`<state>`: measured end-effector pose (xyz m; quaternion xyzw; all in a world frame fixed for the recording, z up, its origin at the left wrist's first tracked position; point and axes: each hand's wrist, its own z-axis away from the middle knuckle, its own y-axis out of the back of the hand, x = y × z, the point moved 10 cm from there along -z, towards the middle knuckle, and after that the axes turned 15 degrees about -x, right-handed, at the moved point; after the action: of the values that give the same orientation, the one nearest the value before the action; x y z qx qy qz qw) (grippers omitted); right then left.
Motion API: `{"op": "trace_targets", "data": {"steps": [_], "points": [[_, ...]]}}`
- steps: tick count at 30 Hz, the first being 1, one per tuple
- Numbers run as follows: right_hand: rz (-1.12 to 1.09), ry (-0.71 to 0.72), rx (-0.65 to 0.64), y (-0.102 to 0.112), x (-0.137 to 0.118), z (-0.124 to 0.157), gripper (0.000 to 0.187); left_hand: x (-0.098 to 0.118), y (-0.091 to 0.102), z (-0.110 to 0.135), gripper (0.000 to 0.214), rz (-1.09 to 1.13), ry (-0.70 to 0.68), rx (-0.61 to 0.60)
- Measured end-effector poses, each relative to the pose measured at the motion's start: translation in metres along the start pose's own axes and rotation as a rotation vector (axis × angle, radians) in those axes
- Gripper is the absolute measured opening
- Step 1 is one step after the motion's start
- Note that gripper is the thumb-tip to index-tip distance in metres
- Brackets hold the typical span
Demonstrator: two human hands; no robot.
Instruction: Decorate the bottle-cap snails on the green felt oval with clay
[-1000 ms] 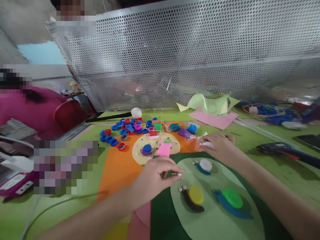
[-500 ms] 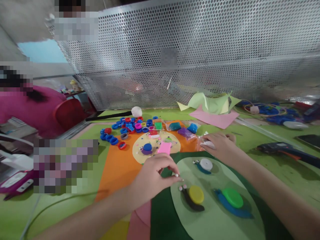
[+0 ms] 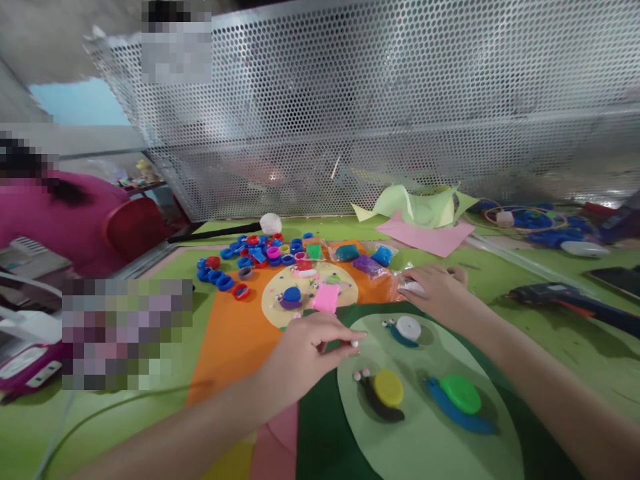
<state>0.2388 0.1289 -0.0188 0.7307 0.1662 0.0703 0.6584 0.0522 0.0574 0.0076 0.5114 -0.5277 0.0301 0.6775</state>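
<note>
Nearby, a yellow-capped snail (image 3: pixel 389 389) is sitting inside the green oval's (image 3: pixel 430 450) left edge, with open room on its near side. Just past it, we are pinching a small white ball (image 3: pixel 355 344) in our left hand (image 3: pixel 315 340), fingers nearly closed. Farther, our right hand (image 3: pixel 436 290) is resting curled fingers on a white packet (image 3: pixel 413 288), grip unclear; a mesh panel (image 3: pixel 350 113) is bounding the worktop (image 3: pixel 590 348).

Three snails (image 3: pixel 389 388) lay before me on a paper oval (image 3: pixel 425 453), my left hand (image 3: pixel 315 340) to their left with a bead (image 3: pixel 355 344) at its fingertips. Behind them, my right hand (image 3: pixel 435 288) touched a bag (image 3: pixel 399 285). Rings (image 3: pixel 225 283) lay farther back, leftward; a glue gun (image 3: pixel 547 295), right of my right arm; paper scraps (image 3: pixel 425 237), before the screen (image 3: pixel 325 100).
</note>
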Motion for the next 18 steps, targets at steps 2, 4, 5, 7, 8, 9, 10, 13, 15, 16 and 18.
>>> {"op": "trace_targets", "data": {"steps": [2, 4, 5, 7, 8, 9, 10, 13, 15, 16, 18], "points": [[0.002, -0.002, -0.001, 0.000, 0.000, 0.000, 0.022, -0.004, -0.001, 0.001, 0.017, -0.002, 0.042, -0.001], [0.002, 0.002, -0.003, -0.001, 0.001, -0.001, 0.021, -0.008, -0.001, 0.002, 0.016, -0.005, 0.089, -0.003], [0.002, 0.003, -0.004, -0.001, 0.001, -0.001, 0.021, -0.009, -0.001, 0.002, 0.016, -0.001, 0.113, -0.004], [0.005, 0.004, -0.001, -0.002, 0.001, -0.001, 0.021, -0.012, -0.001, 0.003, 0.014, 0.028, 0.148, -0.005], [0.006, 0.003, 0.000, -0.002, 0.001, -0.001, 0.021, -0.013, -0.001, 0.003, 0.013, 0.048, 0.152, -0.003], [0.007, 0.000, 0.002, -0.002, 0.001, -0.001, 0.021, -0.013, 0.000, 0.002, 0.012, 0.069, 0.147, 0.000], [0.007, -0.002, 0.002, -0.002, 0.001, -0.001, 0.021, -0.012, 0.001, 0.002, 0.011, 0.087, 0.136, 0.006], [0.006, -0.007, -0.004, -0.002, 0.001, 0.000, 0.021, -0.009, 0.004, 0.001, 0.005, 0.101, 0.087, 0.024], [0.007, -0.010, -0.010, -0.002, 0.001, -0.001, 0.021, -0.004, 0.005, 0.000, 0.001, 0.077, 0.050, 0.030], [0.008, -0.013, -0.011, -0.002, 0.000, 0.000, 0.021, -0.001, 0.005, 0.001, 0.003, 0.063, 0.028, 0.034], [0.010, -0.020, -0.011, -0.001, -0.001, 0.000, 0.020, 0.004, 0.004, 0.001, 0.007, 0.037, -0.014, 0.032]]}}
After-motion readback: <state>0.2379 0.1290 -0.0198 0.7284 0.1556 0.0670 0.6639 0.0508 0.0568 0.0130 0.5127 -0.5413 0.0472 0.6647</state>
